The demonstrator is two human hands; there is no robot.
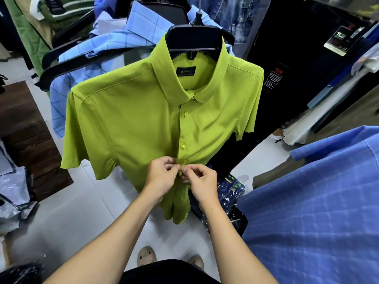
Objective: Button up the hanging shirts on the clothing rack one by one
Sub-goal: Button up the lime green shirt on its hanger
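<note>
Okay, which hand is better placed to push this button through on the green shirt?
Probably the right hand: its fingertips pinch the placket edge at the button spot on the lime-green shirt. The left hand pinches the opposite edge, suited to steadying. The button itself is hidden.

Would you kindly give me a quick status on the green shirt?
Left hand and right hand pinching green shirt placket. Upper buttons done, lower front open. Nothing in the way.
</note>
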